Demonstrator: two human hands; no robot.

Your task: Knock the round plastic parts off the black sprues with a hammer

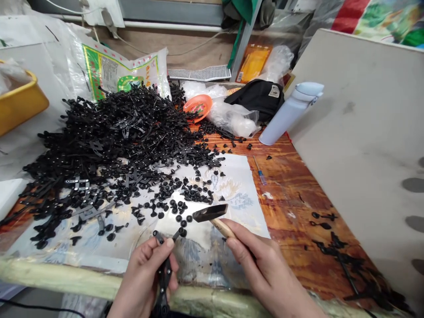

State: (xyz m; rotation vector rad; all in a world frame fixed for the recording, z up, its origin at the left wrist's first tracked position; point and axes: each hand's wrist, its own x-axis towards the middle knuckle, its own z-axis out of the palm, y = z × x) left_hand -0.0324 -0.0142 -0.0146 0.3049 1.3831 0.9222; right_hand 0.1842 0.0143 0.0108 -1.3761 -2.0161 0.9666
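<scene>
In my left hand [150,269] is a black jointed linkage [164,276] of riveted plastic bars. Its two upper arms spread apart above my thumb, and one arm's end touches or overlaps a small round black part [182,232] on the sheet. My right hand [256,254] grips a hammer [210,213] by its light wooden handle, the dark metal head tilted over the sheet. Several small black knob-like parts [179,206] lie just beyond my hands on the pale patterned sheet [238,221].
A big heap of black linkage pieces [126,128] covers the left and back. An orange plate [198,108], a pale blue bottle [289,115] and a black bag [260,97] stand behind. A small screwdriver [260,171] lies right of the sheet, near a grey panel [361,101].
</scene>
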